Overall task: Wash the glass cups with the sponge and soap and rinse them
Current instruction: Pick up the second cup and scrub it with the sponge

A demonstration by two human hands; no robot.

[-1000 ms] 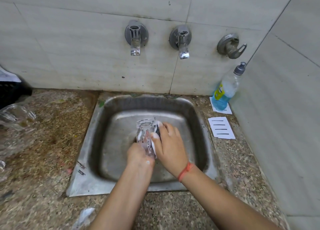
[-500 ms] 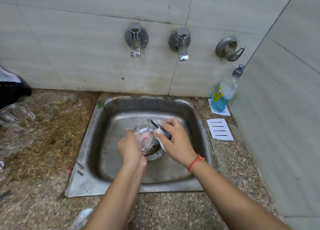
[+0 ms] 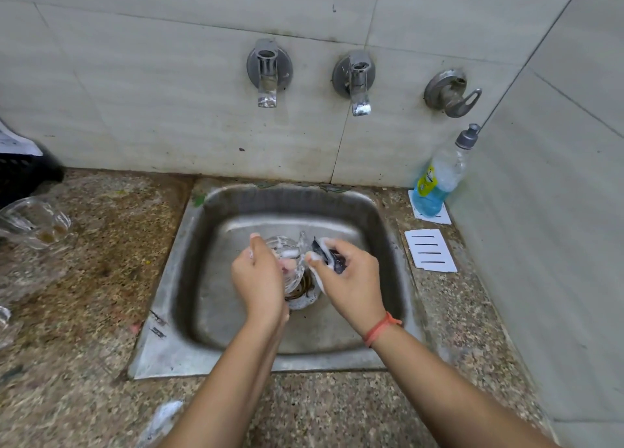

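Over the drain of the steel sink (image 3: 189,255), my left hand (image 3: 258,280) grips a clear glass cup (image 3: 293,262) streaked with foam. Just to its right, my right hand (image 3: 351,280) holds a dark, soapy sponge (image 3: 332,257) beside the cup's rim. Part of the cup is hidden behind my left fingers. A soap bottle (image 3: 439,177) with blue liquid stands in the back right corner of the counter. Another glass cup (image 3: 32,221) lies on the counter at the far left.
Two taps (image 3: 267,76) (image 3: 357,83) and a valve handle (image 3: 452,93) stick out of the tiled wall above the sink. White slotted cards (image 3: 430,250) lie right of the sink. A black crate (image 3: 20,174) sits at far left. Speckled stone counter surrounds the sink.
The cup has tipped from upright toward lying sideways and shifted left in my left hand. My right hand with the sponge has come off the cup's side and moved right.
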